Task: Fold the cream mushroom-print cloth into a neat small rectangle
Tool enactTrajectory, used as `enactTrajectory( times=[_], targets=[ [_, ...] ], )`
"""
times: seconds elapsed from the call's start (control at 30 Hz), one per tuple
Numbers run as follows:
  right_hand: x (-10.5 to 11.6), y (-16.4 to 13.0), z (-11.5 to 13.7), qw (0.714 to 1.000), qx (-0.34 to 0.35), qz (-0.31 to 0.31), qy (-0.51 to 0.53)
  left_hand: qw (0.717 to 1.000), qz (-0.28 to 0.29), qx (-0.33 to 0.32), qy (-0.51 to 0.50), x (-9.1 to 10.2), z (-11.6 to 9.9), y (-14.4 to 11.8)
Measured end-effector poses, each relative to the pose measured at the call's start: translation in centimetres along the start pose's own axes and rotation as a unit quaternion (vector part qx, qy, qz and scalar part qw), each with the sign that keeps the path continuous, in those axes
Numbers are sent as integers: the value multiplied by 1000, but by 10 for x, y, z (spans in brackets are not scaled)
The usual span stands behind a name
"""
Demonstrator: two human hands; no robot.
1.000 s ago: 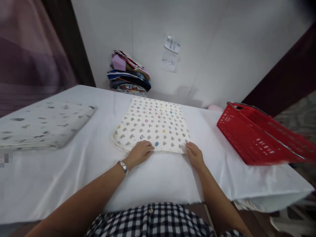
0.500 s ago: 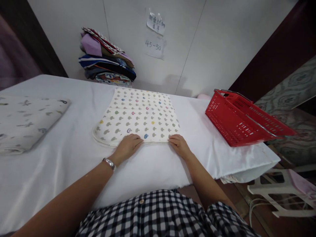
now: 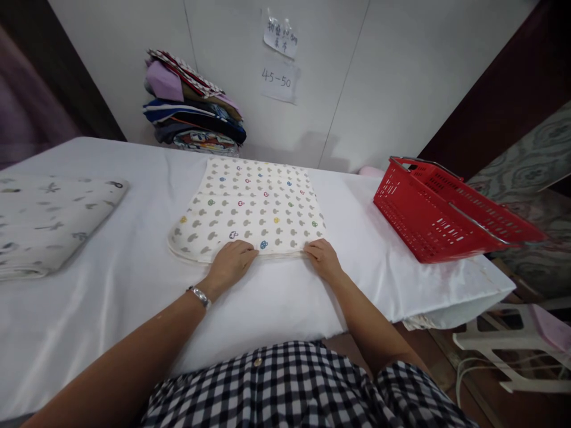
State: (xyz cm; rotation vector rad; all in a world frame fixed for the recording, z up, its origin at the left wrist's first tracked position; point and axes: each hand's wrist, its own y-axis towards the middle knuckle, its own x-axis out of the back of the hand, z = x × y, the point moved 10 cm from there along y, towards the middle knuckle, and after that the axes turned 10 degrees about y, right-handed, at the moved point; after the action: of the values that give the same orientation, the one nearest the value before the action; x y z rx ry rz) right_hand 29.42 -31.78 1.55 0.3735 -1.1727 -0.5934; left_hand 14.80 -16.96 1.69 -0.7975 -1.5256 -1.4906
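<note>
A folded white cloth with a mushroom print [image 3: 263, 205] lies flat on the white-covered table, its left corner rounded. At the near edge my left hand [image 3: 234, 261], with a silver bracelet on its wrist, has its fingers closed on the fabric. Further right along that same edge, my right hand [image 3: 322, 255] pinches the cloth near its right corner. The thumbs are mostly hidden from above. A second folded cloth with a leaf-like print [image 3: 53, 226] rests to the left, apart from both hands.
A red plastic basket [image 3: 428, 220] with metal handles stands at the table's right end. Behind the table is a stack of folded fabrics [image 3: 194, 110] by the wall. Paper signs [image 3: 280, 80] hang above. A white plastic stool [image 3: 504, 342] is at lower right.
The view has shifted slightly. Both hands stay at the cloth's near edge, which looks slightly raised at the right hand now.
</note>
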Motion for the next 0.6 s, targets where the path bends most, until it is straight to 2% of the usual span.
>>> enactTrajectory(
  times=[0.17,0.43,0.6],
  targets=[
    [-2,-2,4,1000,6,15,16,1000,20,1,-6,-4,-1,0],
    [-14,3,10,999,21,43,-5,1000,0,22,11,0,5,4],
    [-16,7,9,999,3,33,-16,1000,-17,20,4,2,-2,7]
  ],
)
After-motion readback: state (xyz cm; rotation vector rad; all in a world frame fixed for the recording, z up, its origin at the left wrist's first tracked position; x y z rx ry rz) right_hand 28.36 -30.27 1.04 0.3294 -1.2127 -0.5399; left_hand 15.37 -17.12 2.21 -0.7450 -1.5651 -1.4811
